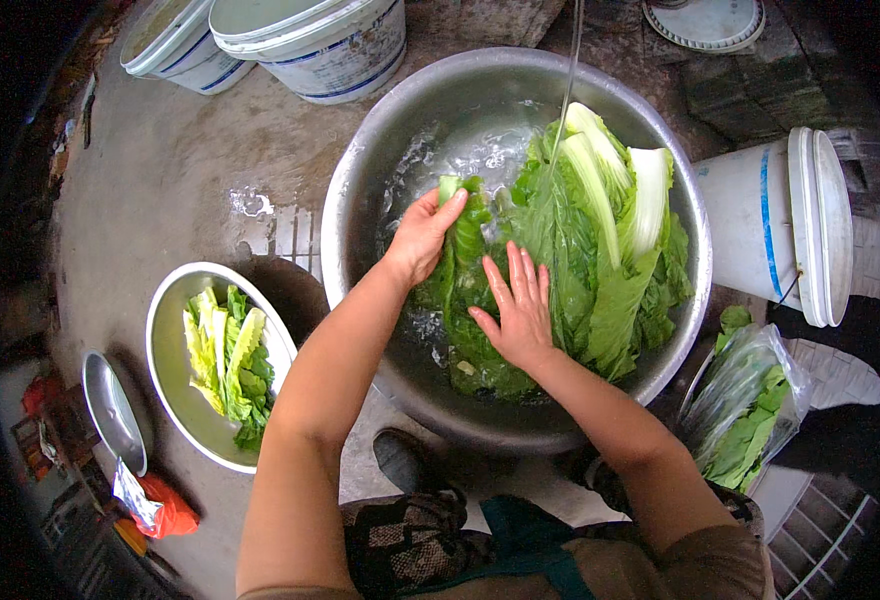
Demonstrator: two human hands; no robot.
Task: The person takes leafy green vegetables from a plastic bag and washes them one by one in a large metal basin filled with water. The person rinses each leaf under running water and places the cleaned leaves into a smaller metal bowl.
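Note:
A large metal basin [357,169] holds water and many leafy greens [597,247] with pale stalks, heaped on its right side. My left hand [426,234] grips one green leaf [470,232] near its stalk end, thumb on top, at the basin's middle. Wet and with its fingers spread, my right hand [519,311] lies palm down against the leaves just to the right and below. A thin stream of water [571,75] falls from the top onto the greens. To the left, a smaller metal bowl [162,360] contains several cut leaves [234,352].
Two white buckets [320,64] [207,60] stand at the upper left. Another white bucket [747,217] is right of the basin, above a clear plastic bag [777,375] with leaves. A small metal bowl [114,412] and a red bag [170,510] are at lower left.

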